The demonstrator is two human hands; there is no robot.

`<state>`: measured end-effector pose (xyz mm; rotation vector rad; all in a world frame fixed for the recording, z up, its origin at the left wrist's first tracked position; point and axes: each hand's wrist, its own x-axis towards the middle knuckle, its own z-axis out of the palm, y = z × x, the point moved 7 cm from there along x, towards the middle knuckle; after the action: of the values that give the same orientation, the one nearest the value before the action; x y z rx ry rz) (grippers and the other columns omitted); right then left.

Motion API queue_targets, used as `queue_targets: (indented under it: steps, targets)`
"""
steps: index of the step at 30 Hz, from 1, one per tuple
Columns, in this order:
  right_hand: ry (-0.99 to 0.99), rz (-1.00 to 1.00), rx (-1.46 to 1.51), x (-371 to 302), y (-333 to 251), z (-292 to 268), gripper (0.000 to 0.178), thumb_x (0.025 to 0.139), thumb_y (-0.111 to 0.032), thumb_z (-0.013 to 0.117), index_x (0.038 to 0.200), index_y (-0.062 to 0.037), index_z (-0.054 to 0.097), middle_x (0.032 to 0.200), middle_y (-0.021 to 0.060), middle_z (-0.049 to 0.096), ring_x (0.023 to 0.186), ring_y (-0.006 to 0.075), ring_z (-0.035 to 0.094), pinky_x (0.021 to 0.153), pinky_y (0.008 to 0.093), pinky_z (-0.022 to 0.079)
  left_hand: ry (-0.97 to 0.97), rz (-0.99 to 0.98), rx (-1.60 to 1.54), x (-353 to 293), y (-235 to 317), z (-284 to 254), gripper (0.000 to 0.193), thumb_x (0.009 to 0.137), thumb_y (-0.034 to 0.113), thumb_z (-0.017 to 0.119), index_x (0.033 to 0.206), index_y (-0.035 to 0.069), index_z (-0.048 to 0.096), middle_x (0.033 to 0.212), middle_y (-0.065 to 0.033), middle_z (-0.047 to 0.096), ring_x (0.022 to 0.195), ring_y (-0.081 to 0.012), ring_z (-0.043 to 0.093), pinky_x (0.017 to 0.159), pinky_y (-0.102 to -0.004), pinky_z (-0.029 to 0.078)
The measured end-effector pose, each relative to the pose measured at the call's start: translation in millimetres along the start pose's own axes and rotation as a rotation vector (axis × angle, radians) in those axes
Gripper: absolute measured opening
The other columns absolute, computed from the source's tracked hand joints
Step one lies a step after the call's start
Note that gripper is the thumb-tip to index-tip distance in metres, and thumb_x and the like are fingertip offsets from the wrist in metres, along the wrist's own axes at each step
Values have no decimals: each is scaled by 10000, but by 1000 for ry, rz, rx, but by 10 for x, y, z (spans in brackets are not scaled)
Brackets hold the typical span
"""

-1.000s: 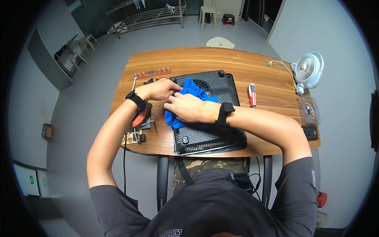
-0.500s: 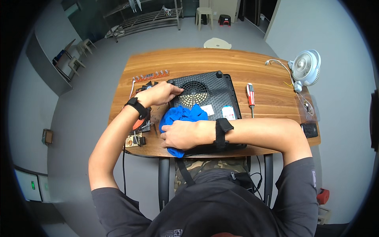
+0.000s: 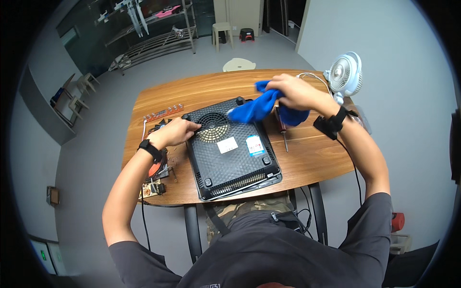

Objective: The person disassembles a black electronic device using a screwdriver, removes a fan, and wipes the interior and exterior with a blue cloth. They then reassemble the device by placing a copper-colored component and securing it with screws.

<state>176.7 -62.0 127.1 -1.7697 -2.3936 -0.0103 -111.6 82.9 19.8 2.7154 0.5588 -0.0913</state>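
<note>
A black induction cooker housing [image 3: 230, 165] lies underside up on the wooden table, its round vent grille toward the far left and two labels on its textured face. My left hand [image 3: 176, 133] steadies its left edge near the grille, fingers bent over the rim, the index fingertip on top. Bunched in my right hand [image 3: 298, 92] is a blue cloth [image 3: 259, 109], lifted over the far right corner of the housing and slightly blurred. Under the cloth's hanging part, a red-and-white screwdriver [image 3: 283, 128] on the table is partly hidden.
Left of the housing lie a small black fan [image 3: 158, 126], an orange-red coil disc [image 3: 154, 169], a circuit board [image 3: 151, 189] and loose screws. A red strip of metal bits [image 3: 164, 112] is behind them. At the far right stands a white desk fan [image 3: 345, 74] with its cable.
My right hand has carried the blue cloth from the housing's near left side up to its far right, uncovering the underside. My left hand stays at the left edge. The view has shifted.
</note>
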Motion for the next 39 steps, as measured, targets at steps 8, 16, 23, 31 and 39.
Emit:
queue_targets:
  steps: [8, 16, 23, 31, 39]
  targets:
    - [282, 335, -86, -709, 1356, 48, 369, 846, -89, 671, 1203, -11, 622, 1161, 223, 644, 1138, 415, 607, 987, 482, 495, -57, 14, 34, -62, 159, -74, 359, 972, 108, 606, 1321, 49, 661, 1276, -163, 695, 1115, -327, 692, 1011, -414, 539]
    - [49, 565, -91, -1009, 1718, 1253, 499, 867, -178, 733, 1293, -31, 519, 1253, 234, 574, 1159, 450, 570, 976, 528, 498, 160, -139, -100, -292, -368, -515, 315, 979, 156, 624, 1244, 1, 695, 1073, -196, 756, 946, -319, 744, 877, -401, 583]
    - [-129, 565, -29, -980, 1778, 1451, 628, 902, -346, 720, 1396, -44, 478, 1365, 238, 527, 1238, 476, 522, 1048, 535, 458, 90, -242, 43, -311, -423, -358, 302, 981, 197, 614, 1204, 16, 708, 1037, -198, 751, 960, -343, 727, 889, -436, 572]
    - [-214, 554, -103, -150, 929, 631, 518, 951, -386, 660, 1320, -25, 617, 1281, 236, 660, 1222, 399, 612, 1050, 473, 489, 91, -374, 140, -243, -254, -96, 316, 956, 241, 619, 1184, 22, 643, 1005, -204, 746, 955, -403, 712, 858, -489, 569]
    - [-149, 415, 123, 986, 134, 1244, 598, 991, -497, 589, 1357, -24, 568, 1306, 210, 658, 1221, 386, 621, 1032, 487, 498, 187, -498, -57, -405, -195, 323, 532, 992, 330, 602, 1337, -69, 534, 1025, -363, 688, 1040, -493, 669, 957, -508, 531]
